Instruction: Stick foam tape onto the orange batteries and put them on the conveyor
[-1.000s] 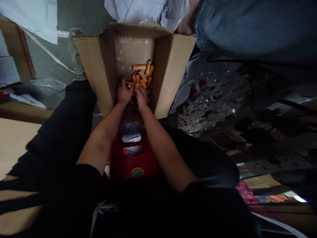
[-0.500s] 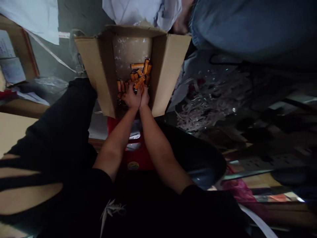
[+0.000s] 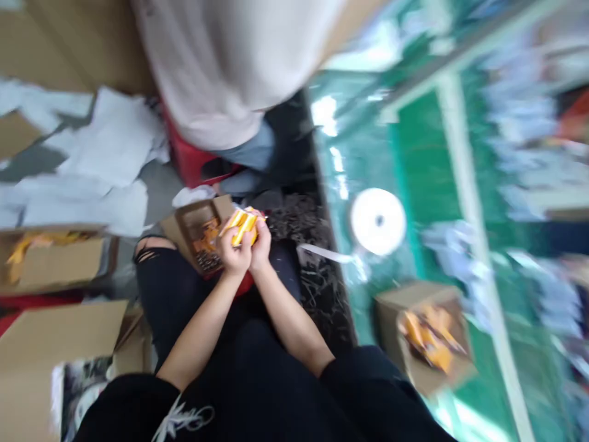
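Note:
A small heap of orange, battery-like cylinders is cupped between my two hands, held up in front of my lap. My left hand curls around the heap from the left, fingers bent. From the other side my right hand presses against it, wrists close together. Blur keeps me from reading the cylinders' markings. Just beyond my left hand, an open cardboard box stands between my knees, with more orange cylinders inside it.
To the right runs a green-topped table with a white tape roll and a cardboard box holding orange pieces. Ahead sits a person in a light shirt on a red stool. White sheets and cartons lie left.
My hands have come up out of the box with a bunch of orange cylinders between them. The view has swung right, bringing the green table in.

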`<state>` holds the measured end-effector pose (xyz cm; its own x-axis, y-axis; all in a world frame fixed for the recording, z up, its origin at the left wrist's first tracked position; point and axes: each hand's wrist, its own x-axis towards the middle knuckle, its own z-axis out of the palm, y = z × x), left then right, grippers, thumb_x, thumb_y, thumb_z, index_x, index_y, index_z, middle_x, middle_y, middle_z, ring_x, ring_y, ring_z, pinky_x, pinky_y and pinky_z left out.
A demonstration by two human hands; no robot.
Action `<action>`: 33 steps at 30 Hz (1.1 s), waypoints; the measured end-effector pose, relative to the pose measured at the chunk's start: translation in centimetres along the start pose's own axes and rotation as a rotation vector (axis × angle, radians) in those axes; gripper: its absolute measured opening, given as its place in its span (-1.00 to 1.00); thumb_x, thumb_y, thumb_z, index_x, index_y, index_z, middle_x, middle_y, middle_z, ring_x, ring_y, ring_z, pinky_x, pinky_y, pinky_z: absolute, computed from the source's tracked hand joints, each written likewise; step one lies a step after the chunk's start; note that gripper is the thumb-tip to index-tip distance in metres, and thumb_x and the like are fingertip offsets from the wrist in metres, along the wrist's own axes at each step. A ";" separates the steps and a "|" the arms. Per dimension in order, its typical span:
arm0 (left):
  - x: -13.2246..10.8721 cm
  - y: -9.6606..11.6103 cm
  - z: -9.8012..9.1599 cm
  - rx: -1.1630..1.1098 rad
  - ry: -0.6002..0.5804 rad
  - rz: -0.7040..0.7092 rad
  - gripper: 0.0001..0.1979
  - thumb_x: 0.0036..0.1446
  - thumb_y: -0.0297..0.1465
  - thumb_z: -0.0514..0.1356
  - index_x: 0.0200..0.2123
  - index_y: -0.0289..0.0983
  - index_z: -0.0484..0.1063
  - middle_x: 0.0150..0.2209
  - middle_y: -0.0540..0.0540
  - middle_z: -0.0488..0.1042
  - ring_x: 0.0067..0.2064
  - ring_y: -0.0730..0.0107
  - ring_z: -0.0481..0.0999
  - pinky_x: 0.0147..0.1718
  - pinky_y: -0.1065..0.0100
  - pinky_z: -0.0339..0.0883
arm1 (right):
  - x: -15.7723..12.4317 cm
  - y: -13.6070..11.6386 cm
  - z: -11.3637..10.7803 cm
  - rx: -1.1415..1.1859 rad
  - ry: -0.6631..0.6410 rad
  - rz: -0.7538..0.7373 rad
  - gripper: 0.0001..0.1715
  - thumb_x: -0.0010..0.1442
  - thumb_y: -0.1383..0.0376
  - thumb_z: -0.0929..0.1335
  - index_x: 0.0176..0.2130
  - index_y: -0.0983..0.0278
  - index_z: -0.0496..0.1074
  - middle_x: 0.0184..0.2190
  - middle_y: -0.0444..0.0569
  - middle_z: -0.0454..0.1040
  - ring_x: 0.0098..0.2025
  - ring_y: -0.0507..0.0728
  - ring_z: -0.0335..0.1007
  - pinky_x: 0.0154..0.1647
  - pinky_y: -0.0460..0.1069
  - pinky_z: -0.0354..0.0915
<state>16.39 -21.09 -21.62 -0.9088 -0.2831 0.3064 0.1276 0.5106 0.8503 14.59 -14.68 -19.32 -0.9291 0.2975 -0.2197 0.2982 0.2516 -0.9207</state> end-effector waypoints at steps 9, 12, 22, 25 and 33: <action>-10.5 25.6 3.3 -0.879 -0.399 0.431 -0.50 0.42 -0.09 0.13 0.32 -0.04 0.11 0.38 -0.36 0.40 0.45 -0.11 0.46 0.43 -0.22 0.35 | -15.7 -9.0 -26.6 -0.202 0.879 -0.184 -0.23 0.54 0.13 0.02 0.53 0.12 0.34 0.34 0.23 0.46 0.52 0.43 0.32 0.51 0.41 0.31; -14.3 29.6 5.3 -0.734 -0.694 0.490 -0.56 0.48 -0.16 0.07 0.34 -0.09 0.17 0.33 -0.36 0.48 0.39 0.02 0.53 0.37 -0.02 0.44 | -20.4 -6.9 -34.7 -0.404 0.934 -0.160 -0.28 0.58 0.08 0.05 0.44 0.12 0.46 0.47 0.19 0.33 0.56 0.35 0.26 0.56 0.32 0.28; -11.1 33.4 4.5 0.549 -1.164 1.203 -0.38 0.49 -0.11 0.14 0.49 -0.22 0.38 0.09 -0.38 0.71 0.17 -0.13 0.70 0.26 0.01 0.44 | -22.6 -4.7 -46.8 -0.852 0.252 0.043 -0.32 0.51 0.03 0.36 0.50 0.04 0.41 0.38 0.06 0.57 0.32 0.43 0.57 0.35 0.31 0.45; -10.8 34.7 2.9 0.639 -1.102 1.191 -0.41 0.52 -0.09 0.08 0.49 -0.13 0.40 0.02 -0.33 0.74 0.09 -0.19 0.74 0.10 0.00 0.53 | -21.2 -4.6 -52.9 -0.890 0.412 0.095 -0.41 0.50 0.13 0.37 0.43 0.09 0.50 0.30 0.05 0.64 0.29 0.40 0.58 0.32 0.25 0.43; -8.4 34.7 3.5 0.402 -0.972 1.123 -0.53 0.52 -0.18 0.10 0.36 -0.09 0.52 0.02 -0.19 0.75 0.05 -0.04 0.74 0.01 0.10 0.58 | -15.5 1.7 -66.6 -0.844 0.493 0.358 -0.28 0.49 0.36 0.32 0.51 0.57 0.29 0.41 0.48 0.46 0.37 0.28 0.49 0.35 0.08 0.32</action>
<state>27.08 1.84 3.77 -0.3401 0.9258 0.1653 0.9352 0.3145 0.1627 44.09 42.46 3.98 -0.6199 0.7777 -0.1044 0.7717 0.5802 -0.2604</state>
